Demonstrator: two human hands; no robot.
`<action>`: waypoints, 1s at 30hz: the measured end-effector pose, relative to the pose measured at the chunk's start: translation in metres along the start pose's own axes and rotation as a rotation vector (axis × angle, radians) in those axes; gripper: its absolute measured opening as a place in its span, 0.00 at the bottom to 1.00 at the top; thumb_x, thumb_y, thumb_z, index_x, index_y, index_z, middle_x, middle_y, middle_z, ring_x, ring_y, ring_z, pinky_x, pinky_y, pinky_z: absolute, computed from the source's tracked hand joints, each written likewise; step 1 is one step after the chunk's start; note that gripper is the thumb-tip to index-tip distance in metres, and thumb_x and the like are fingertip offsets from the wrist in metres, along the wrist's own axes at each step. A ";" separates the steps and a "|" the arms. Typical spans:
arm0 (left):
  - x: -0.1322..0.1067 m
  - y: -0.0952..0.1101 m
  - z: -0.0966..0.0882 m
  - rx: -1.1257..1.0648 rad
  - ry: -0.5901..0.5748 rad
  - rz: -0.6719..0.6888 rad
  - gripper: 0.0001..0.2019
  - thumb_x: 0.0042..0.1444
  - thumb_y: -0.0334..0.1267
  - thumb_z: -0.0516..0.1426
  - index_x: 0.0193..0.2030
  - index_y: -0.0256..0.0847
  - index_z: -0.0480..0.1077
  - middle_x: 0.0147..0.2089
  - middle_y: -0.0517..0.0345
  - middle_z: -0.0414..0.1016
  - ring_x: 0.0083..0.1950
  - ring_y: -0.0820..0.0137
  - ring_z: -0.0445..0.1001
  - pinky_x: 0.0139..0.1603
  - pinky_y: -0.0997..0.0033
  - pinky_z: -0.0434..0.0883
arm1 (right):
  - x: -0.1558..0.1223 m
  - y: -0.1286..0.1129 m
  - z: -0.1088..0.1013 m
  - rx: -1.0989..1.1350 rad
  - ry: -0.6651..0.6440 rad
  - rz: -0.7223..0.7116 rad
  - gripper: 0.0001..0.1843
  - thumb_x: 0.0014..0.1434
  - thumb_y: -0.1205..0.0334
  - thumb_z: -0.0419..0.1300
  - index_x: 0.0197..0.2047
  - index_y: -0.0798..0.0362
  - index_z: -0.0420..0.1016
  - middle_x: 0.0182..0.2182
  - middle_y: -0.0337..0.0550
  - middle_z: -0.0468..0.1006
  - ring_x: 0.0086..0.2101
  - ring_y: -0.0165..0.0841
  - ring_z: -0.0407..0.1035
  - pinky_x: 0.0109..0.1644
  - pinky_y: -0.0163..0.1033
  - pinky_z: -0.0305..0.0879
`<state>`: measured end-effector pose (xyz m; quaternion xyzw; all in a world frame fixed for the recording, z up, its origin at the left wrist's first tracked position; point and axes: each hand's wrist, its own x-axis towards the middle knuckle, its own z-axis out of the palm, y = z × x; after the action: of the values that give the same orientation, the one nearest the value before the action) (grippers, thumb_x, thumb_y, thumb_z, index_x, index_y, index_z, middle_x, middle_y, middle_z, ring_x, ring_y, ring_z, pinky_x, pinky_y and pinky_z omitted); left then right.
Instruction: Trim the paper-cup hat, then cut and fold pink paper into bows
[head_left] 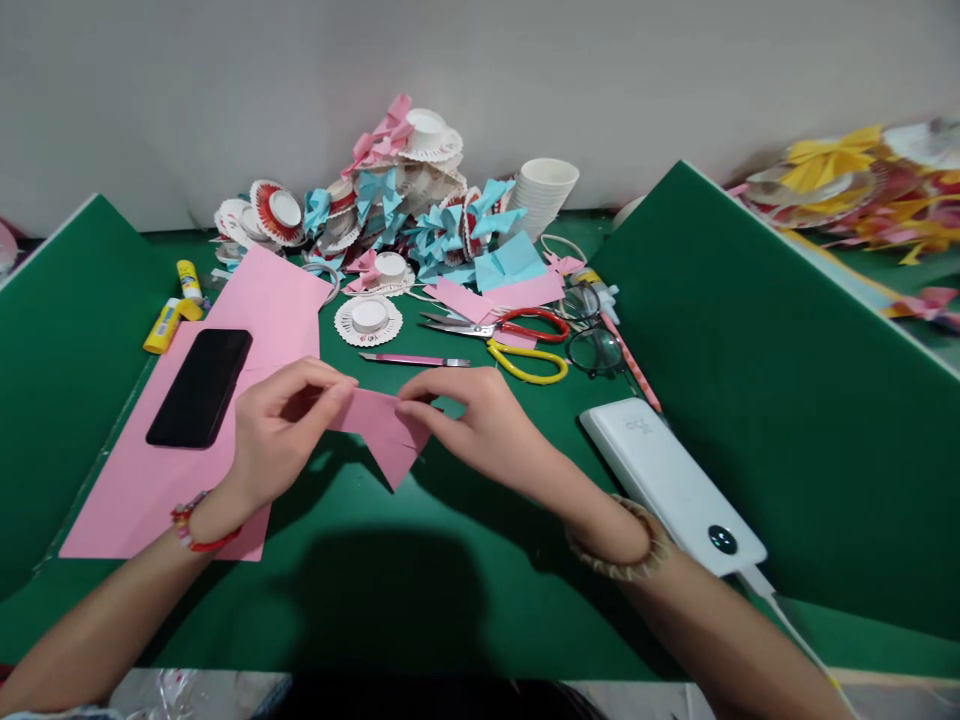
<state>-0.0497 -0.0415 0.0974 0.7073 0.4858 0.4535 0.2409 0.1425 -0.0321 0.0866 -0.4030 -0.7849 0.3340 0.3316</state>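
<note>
A folded piece of pink paper (390, 440) is stretched between both hands above the green table, one pointed corner hanging down. My left hand (289, 420) pinches its left end between thumb and fingers. At its upper right edge my right hand (472, 415) grips it the same way. Beyond the paper lie a pink craft knife (412, 359) and a pair of scissors (517, 330) with one red and one yellow handle. A small white paper hat (368, 320) with a frilled brim sits behind the knife.
A black phone (201, 388) rests on pink sheets (281, 300) at left, beside glue sticks (165, 325). A white power bank (667, 480) with a cable lies at right, near eyeglasses (594, 350). Finished paper hats (427, 135) and stacked cups (547, 190) stand behind. Green partitions (780, 380) flank the table.
</note>
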 end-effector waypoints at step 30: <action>-0.035 -0.051 0.059 0.665 -0.560 0.618 0.14 0.61 0.28 0.48 0.50 0.26 0.67 0.51 0.39 0.73 0.53 0.60 0.73 0.55 0.61 0.70 | 0.008 0.094 0.025 -0.579 0.040 0.014 0.15 0.63 0.66 0.47 0.49 0.56 0.71 0.41 0.52 0.75 0.41 0.41 0.66 0.42 0.44 0.61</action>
<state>-0.0260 -0.0463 0.0151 0.9496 0.2895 0.1185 -0.0206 0.1578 0.0109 0.0000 -0.4929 -0.8380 0.0904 0.2159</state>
